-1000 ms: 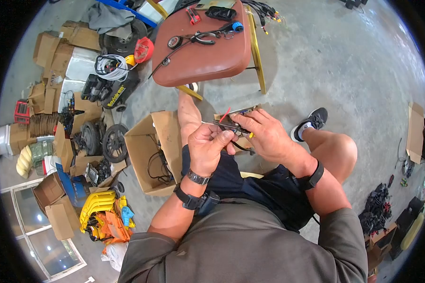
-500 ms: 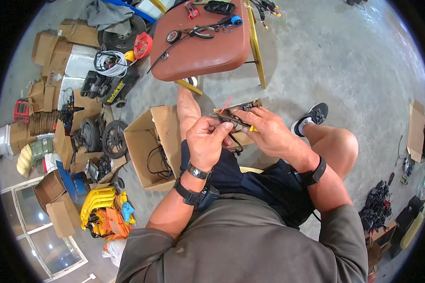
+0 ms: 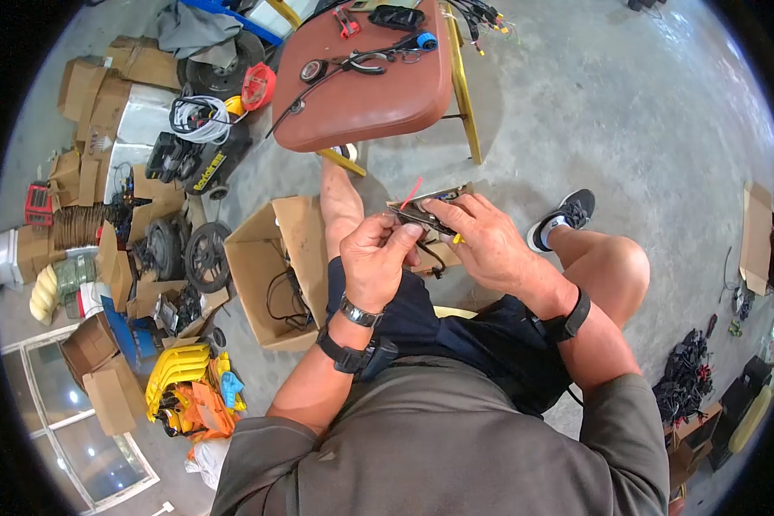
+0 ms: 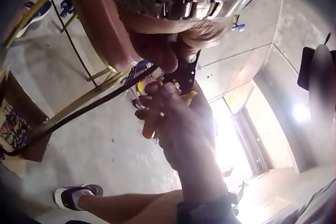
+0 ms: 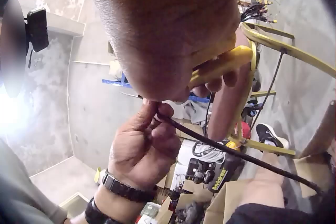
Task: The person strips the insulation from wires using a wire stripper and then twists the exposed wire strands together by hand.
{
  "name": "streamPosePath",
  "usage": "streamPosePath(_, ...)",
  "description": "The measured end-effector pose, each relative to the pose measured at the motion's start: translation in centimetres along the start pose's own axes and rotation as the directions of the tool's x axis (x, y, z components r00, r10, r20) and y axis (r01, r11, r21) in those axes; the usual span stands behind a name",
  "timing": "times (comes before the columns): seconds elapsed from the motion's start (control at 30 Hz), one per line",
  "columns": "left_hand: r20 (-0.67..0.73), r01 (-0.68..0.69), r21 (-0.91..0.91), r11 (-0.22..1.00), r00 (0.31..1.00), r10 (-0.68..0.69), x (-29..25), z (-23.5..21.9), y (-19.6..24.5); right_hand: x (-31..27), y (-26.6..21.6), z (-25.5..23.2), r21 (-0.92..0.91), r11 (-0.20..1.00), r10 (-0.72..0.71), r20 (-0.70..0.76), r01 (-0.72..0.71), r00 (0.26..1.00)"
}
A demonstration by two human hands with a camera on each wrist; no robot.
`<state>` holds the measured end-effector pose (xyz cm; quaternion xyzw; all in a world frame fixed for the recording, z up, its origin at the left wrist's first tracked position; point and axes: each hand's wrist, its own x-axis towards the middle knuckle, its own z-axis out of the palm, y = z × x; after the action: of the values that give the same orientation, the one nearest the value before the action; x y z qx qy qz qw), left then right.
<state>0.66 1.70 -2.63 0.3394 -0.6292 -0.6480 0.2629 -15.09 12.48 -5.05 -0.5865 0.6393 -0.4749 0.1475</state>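
Observation:
My left hand (image 3: 374, 262) pinches a black cable (image 5: 226, 150) between thumb and fingers, close against the right hand. The cable's long tail sags away in both wrist views. My right hand (image 3: 499, 245) grips a wire stripper with yellow handles (image 5: 226, 66); its dark, flat blades with small holes (image 4: 184, 74) reach to the left fingertips. A thin red piece (image 3: 413, 191) sticks up above the left fingers in the head view. Fingers hide the spot where cable and blades come together.
A brown padded stool (image 3: 370, 95) ahead carries pliers (image 3: 368, 63), a roll of tape (image 3: 313, 71) and a cable with a blue end. An open cardboard box (image 3: 271, 275) holding cables stands left of the legs. Wheels, boxes and yellow parts crowd the floor further left.
Both hands have shifted slightly left and up in the head view, keeping their grip. The red piece stands a little higher. The stool sits slightly higher in view.

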Motion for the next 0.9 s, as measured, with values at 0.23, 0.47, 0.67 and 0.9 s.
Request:
streamPosePath(0.23,0.06,-0.01,-0.09,0.996,0.998,0.016,0.0,-0.1,-0.3,0.0,0.3,-0.3,0.003,0.999,0.035,0.059,-0.035,0.998)
streamPosePath(0.47,0.062,-0.183,0.195,0.964,0.983,0.174,0.0,-0.8,-0.7,-0.5,0.7,-0.2,0.155,0.979,0.108,0.165,-0.134,0.98)
streamPosePath(0.67,0.007,-0.065,0.189,0.98,0.998,0.065,-0.3,-0.4,-0.3,-0.7,0.9,-0.3,0.179,0.965,0.152,0.218,-0.193,0.964)
streamPosePath(0.9,0.011,0.105,-0.031,0.994,0.994,-0.104,-0.4,0.1,-1.2,-1.1,1.0,0.1,0.139,0.951,0.223,0.307,-0.275,0.925)
